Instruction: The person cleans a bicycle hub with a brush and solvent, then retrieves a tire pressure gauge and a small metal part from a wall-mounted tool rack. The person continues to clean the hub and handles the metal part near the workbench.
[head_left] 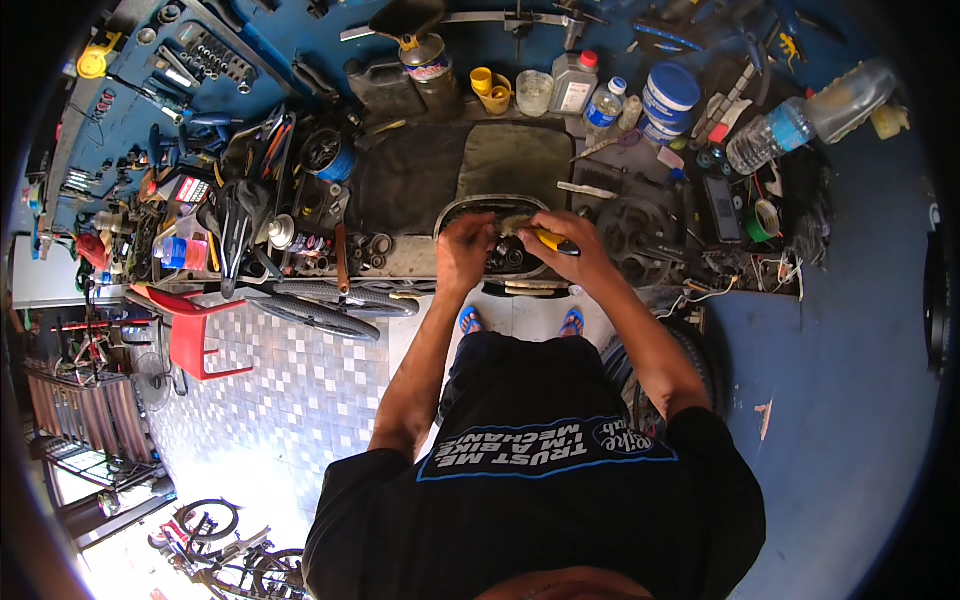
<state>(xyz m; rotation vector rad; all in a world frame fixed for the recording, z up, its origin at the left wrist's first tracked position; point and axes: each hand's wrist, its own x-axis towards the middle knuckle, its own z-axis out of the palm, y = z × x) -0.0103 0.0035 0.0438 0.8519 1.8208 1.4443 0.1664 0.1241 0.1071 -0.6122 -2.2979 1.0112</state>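
Observation:
Both hands are close together above a metal-rimmed oval tray (441,216) at the front of the workbench. My right hand (580,252) is closed round a tool with a yellow and black handle (556,241); its working end is hidden, so its kind is unclear. With its fingers bent together, my left hand (464,250) grips something too small to make out. A blurred tan-grey piece (512,222) shows between the fingertips. Below them, small dark parts (508,258) lie in the tray. Behind the tray is a dark mat (515,160).
Left of the mat are a hammer (342,258), a blue tub (334,162) and a bicycle saddle (238,222). Chainrings (635,235) lie to the right. Bottles and a white-blue bucket (670,92) line the back. A bicycle wheel (318,312) and red chair (192,340) stand below the bench.

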